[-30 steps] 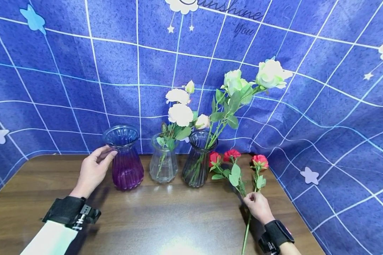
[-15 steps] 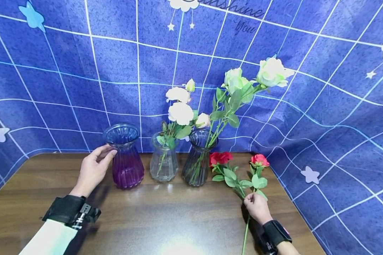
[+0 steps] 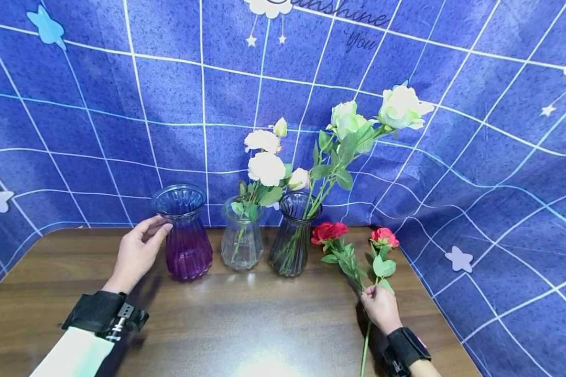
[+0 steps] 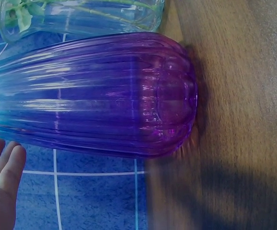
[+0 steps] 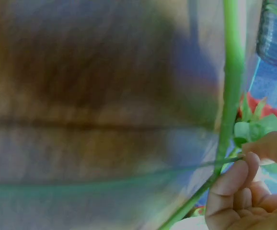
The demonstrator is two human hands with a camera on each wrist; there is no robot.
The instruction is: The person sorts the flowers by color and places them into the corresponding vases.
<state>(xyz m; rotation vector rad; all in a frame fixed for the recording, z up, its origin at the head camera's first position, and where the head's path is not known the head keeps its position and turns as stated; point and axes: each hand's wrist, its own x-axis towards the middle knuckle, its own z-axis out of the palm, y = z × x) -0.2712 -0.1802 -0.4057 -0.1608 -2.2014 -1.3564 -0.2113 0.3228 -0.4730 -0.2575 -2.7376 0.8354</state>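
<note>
In the head view my left hand (image 3: 141,250) touches the neck of a blue-to-purple ribbed glass vase (image 3: 187,246). Its fingers look straight beside the purple vase (image 4: 95,100) in the left wrist view. Low on the right, my right hand (image 3: 381,306) pinches a thin green stem between thumb and fingertips. Beyond that hand lie red roses, some to the left (image 3: 329,232) and one to the right (image 3: 384,237). The right wrist view has a thicker green stem (image 5: 232,72) passing by the fingers. Whether the rose stems join under the hand is hidden.
Beside the purple vase stand a clear glass vase (image 3: 242,251) with white flowers (image 3: 266,168) and a dark grey vase (image 3: 290,254) with tall pale-green roses (image 3: 402,109). A blue patterned cloth (image 3: 170,104) hangs behind the wooden table (image 3: 245,319).
Under my right hand the red roses have shifted and turned: the left blooms have drawn together and the right one's leaves have spread. My left hand and the vases stay put.
</note>
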